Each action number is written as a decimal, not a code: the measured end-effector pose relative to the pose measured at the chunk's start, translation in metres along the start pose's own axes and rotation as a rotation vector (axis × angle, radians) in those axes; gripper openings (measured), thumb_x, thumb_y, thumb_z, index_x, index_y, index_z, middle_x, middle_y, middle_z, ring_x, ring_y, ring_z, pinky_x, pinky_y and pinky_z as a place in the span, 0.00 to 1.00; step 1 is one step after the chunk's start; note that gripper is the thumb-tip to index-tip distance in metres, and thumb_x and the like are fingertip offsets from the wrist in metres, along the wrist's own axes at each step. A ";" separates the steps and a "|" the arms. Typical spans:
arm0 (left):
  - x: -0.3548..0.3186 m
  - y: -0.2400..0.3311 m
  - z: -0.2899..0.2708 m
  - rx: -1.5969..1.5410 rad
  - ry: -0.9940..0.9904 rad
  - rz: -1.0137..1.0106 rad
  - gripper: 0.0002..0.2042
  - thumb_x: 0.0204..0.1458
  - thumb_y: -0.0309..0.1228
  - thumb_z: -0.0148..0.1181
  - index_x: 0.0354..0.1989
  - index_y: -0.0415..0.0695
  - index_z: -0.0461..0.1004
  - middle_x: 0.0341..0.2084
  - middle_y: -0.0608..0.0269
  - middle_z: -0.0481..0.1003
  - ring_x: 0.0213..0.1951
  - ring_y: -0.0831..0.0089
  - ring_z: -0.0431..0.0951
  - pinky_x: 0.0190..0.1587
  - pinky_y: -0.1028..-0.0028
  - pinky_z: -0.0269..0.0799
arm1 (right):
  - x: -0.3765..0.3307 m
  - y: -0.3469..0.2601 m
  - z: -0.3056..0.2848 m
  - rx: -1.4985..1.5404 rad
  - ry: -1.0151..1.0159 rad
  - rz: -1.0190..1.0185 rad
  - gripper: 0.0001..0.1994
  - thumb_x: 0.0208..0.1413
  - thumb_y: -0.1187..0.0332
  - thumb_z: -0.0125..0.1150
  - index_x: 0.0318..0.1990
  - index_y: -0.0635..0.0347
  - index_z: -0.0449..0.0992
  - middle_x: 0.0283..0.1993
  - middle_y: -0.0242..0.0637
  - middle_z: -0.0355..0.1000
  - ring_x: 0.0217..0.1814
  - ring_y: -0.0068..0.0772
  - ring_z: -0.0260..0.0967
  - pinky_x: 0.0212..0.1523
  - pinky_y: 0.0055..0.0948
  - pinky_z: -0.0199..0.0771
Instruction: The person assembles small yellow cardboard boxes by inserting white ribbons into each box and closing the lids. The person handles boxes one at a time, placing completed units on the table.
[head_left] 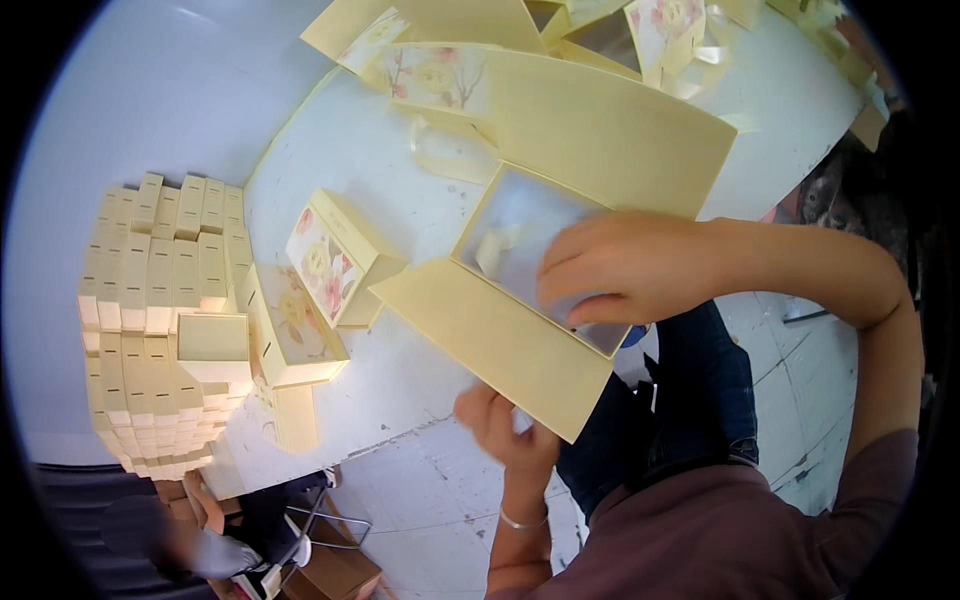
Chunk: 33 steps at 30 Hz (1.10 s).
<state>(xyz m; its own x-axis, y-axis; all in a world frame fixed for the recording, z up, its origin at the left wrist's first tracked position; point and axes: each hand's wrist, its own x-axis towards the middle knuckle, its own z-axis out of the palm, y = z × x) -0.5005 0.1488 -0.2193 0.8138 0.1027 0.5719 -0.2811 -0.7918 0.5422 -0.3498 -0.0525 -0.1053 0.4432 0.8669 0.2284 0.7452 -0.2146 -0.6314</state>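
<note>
A cream gift box lies before me with its two wide flaps folded out, its pale lined inside facing up. My right hand reaches over the tray part, with its fingers bent toward the lining and its thumb apart; no object shows in it. Beside these fingers a small whitish piece sits in the box. My left hand is at the lower edge of the near flap, slightly blurred, fingers curled. The flap hides its fingertips, so any grip cannot be made out.
Left of the box stand two flower-printed boxes on the white table. Many cream boxes are stacked at the table's left end. More open boxes and a ribbon lie at the far side. Another person is at lower left.
</note>
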 end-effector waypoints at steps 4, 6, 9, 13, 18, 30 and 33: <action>-0.077 -0.030 -0.044 0.018 0.166 -0.438 0.04 0.48 0.18 0.53 0.25 0.38 0.65 0.25 0.58 0.65 0.32 0.67 0.65 0.36 0.72 0.60 | -0.015 0.007 0.001 -0.107 0.336 0.002 0.14 0.47 0.76 0.59 0.43 0.63 0.71 0.47 0.44 0.68 0.48 0.46 0.65 0.49 0.35 0.66; -0.122 -0.047 -0.058 -0.103 0.157 -0.719 0.04 0.51 0.22 0.52 0.26 0.39 0.65 0.28 0.60 0.66 0.34 0.72 0.65 0.37 0.74 0.61 | -0.021 0.013 0.001 -0.080 0.384 0.087 0.14 0.47 0.77 0.59 0.44 0.64 0.71 0.46 0.45 0.68 0.48 0.46 0.65 0.49 0.35 0.66; -0.171 -0.063 -0.057 -0.305 0.041 -1.058 0.03 0.53 0.25 0.52 0.30 0.38 0.66 0.33 0.59 0.68 0.36 0.73 0.66 0.40 0.75 0.61 | -0.022 0.018 0.004 -0.119 0.345 0.092 0.13 0.49 0.77 0.57 0.44 0.65 0.71 0.47 0.46 0.68 0.48 0.46 0.65 0.49 0.35 0.66; -0.169 -0.061 -0.036 -0.322 0.064 -1.064 0.12 0.54 0.28 0.52 0.45 0.37 0.65 0.43 0.57 0.65 0.44 0.73 0.64 0.48 0.74 0.60 | -0.028 0.009 0.002 -0.048 0.327 0.086 0.14 0.53 0.72 0.55 0.46 0.65 0.70 0.47 0.47 0.68 0.48 0.47 0.65 0.48 0.35 0.66; -0.074 -0.026 -0.038 0.010 0.089 -0.309 0.24 0.49 0.31 0.56 0.53 0.35 0.58 0.51 0.50 0.60 0.53 0.59 0.60 0.57 0.62 0.53 | -0.054 -0.019 -0.001 0.028 0.301 -0.068 0.19 0.53 0.63 0.56 0.52 0.61 0.69 0.51 0.49 0.66 0.48 0.49 0.65 0.48 0.40 0.65; 0.048 0.043 0.014 -1.030 -0.346 -0.668 0.10 0.59 0.29 0.45 0.43 0.38 0.69 0.14 0.68 0.64 0.15 0.78 0.61 0.17 0.80 0.57 | -0.084 -0.007 0.040 -0.386 0.370 0.041 0.20 0.43 0.67 0.61 0.46 0.65 0.71 0.45 0.43 0.72 0.34 0.37 0.69 0.36 0.34 0.62; 0.046 0.026 0.003 -2.370 -0.561 -1.227 0.10 0.61 0.28 0.40 0.45 0.42 0.67 0.12 0.72 0.53 0.13 0.84 0.52 0.15 0.84 0.52 | -0.097 -0.003 0.020 -0.346 0.341 0.082 0.17 0.42 0.66 0.61 0.41 0.63 0.73 0.32 0.38 0.71 0.30 0.37 0.67 0.44 0.38 0.61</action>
<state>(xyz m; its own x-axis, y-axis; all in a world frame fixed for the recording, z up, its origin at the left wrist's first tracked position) -0.4692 0.1312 -0.1807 0.8099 -0.5739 -0.1209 0.5729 0.8183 -0.0464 -0.4048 -0.1273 -0.1404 0.6019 0.6565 0.4546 0.7974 -0.4630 -0.3871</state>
